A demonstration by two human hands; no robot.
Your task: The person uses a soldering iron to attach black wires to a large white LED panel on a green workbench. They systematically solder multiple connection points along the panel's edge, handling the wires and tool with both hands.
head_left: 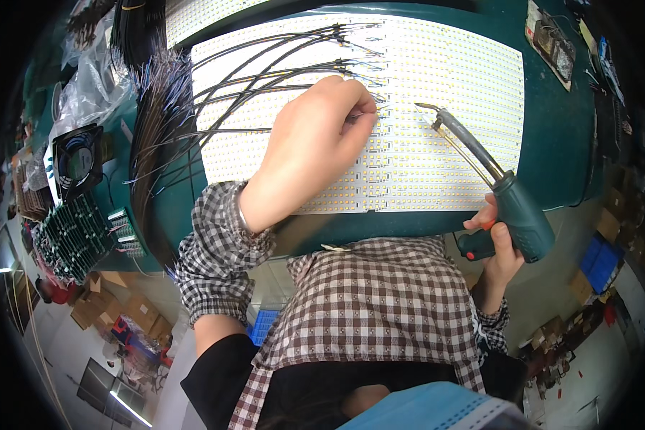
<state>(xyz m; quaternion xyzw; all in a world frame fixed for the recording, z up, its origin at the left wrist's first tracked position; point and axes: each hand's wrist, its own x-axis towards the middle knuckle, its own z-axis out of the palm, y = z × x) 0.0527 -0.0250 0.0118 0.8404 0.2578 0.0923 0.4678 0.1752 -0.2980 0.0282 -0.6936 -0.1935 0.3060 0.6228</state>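
White LED boards [459,158] covered in rows of small yellowish chips lie on the green bench in front of me. Black cables [265,72] run in from the left, and their thin bared leads meet the pads along the middle seam. My left hand [312,132] is closed in a pinch over that seam; a black cable passes under it, its end mostly hidden by the fingers. My right hand [507,251] grips a dark green soldering gun [523,218] with a red trigger. Its bent tip [426,106] hovers over the right-hand board, apart from the leads.
A thick bundle of cables [154,129] hangs over the bench's left side. Beyond it are a black fan [77,159], green circuit boards [72,236] and clear plastic bags [97,86]. A worn, stained box [550,44] sits at the far right.
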